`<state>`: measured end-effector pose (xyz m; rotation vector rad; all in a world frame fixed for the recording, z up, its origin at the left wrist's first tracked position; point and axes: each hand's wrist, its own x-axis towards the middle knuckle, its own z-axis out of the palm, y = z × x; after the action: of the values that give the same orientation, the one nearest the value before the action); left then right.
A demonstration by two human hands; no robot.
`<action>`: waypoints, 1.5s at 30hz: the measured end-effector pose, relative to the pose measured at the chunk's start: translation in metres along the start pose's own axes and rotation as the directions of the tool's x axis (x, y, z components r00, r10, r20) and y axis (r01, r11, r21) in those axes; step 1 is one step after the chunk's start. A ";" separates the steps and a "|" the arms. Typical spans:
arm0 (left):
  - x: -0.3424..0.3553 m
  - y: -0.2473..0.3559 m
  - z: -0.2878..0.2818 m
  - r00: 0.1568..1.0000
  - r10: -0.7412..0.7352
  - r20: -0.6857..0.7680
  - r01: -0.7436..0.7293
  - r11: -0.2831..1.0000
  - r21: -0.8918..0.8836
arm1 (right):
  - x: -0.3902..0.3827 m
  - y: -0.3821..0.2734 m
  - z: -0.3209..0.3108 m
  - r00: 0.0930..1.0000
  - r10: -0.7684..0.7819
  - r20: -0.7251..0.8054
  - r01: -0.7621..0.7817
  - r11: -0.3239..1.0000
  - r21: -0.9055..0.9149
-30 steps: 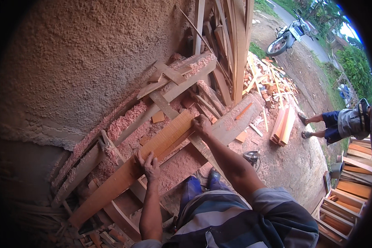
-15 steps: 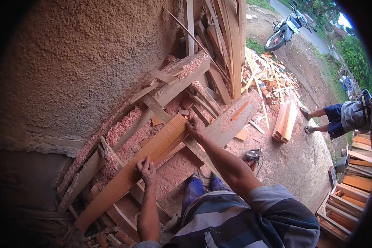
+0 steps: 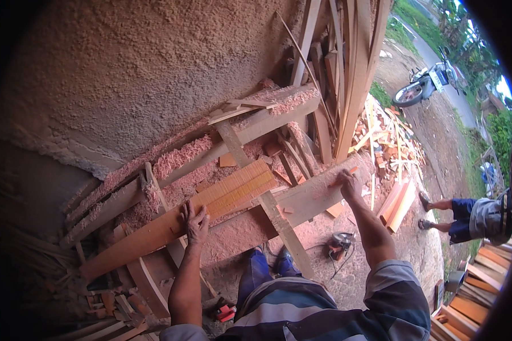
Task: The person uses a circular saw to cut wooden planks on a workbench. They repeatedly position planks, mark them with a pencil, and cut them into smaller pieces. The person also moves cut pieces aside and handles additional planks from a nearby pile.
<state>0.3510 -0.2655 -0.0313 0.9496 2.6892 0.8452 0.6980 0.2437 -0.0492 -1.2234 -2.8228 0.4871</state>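
- Our left hand [image 3: 195, 223] grasps the near edge of a long orange plank [image 3: 233, 196], which slants away from us, its far end reaching toward the right hand but stopping short of it.
- Our right hand [image 3: 347, 186] is off the plank, down at a slim orange stick [image 3: 353, 169] on the rough timber worktop [image 3: 310, 200] — we cannot tell whether its fingers have closed on it.
- Beyond the left hand we see pink shavings [image 3: 188, 156] heaped along the beams.
- Just below the right hand, on the floor, we have a power tool [image 3: 341, 241] with a dark cord.
- Past the right hand lie stacked planks [image 3: 401, 202] and a pile of offcuts [image 3: 389, 136].
- Farther to the right hand's right, well apart, we see another person [image 3: 475, 219] — standing in dark blue shorts.
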 end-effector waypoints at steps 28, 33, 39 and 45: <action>0.000 -0.001 0.058 0.999 -0.005 -0.052 0.015 0.978 0.206 | -0.050 -0.572 0.077 0.487 -0.868 0.094 0.750 0.471 0.464; -0.001 0.015 0.035 0.997 -0.069 -0.023 0.073 0.976 0.205 | -0.038 -0.599 0.098 0.445 -0.778 0.444 0.664 0.619 0.420; -0.001 0.018 0.034 0.984 -0.096 -0.153 0.106 0.993 0.055 | -0.046 -0.623 0.104 0.377 -0.756 0.535 0.764 0.580 0.282; -0.004 0.019 0.026 0.964 -0.191 -0.184 0.063 0.838 -0.542 | -0.037 -0.621 0.137 0.169 -0.847 0.503 0.939 0.294 0.180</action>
<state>0.3730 -0.2443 -0.0428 0.5575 2.4206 1.6429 0.2637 -0.2191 0.0064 0.9715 -3.3133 0.4839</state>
